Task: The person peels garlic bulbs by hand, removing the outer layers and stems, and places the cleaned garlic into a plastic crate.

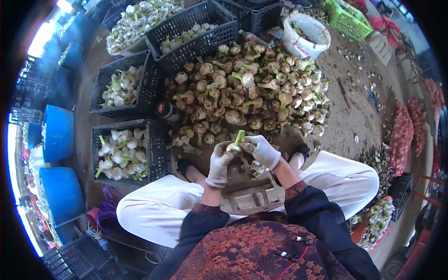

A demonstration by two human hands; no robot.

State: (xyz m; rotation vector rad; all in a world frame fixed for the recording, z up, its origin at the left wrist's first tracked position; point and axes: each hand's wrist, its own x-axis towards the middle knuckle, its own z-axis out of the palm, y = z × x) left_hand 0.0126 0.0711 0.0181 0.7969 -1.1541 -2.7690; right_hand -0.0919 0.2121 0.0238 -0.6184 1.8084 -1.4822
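A garlic bulb (pixel 234 148) with a short green stem sits between my two hands, above the floor in front of my knees. My left hand (pixel 219 163), in a white glove, has its fingers closed around the bulb's left side. From the right, my right hand (pixel 262 151), gloved too, pinches at the bulb near the stem with dirt-stained fingertips. Just beyond both hands spreads a large heap of soil-covered garlic bulbs (pixel 242 88). Loose peeled skins (pixel 255 169) lie on the floor below my right hand.
Black crates of cleaned garlic (pixel 148 161) (pixel 95 105) stand at the left, another crate (pixel 233 25) behind. A dark-capped container (pixel 173 114) stands beside the heap. Farther off are a white bucket (pixel 294 44), a green crate (pixel 357 32) and red mesh sacks (pixel 401 140).
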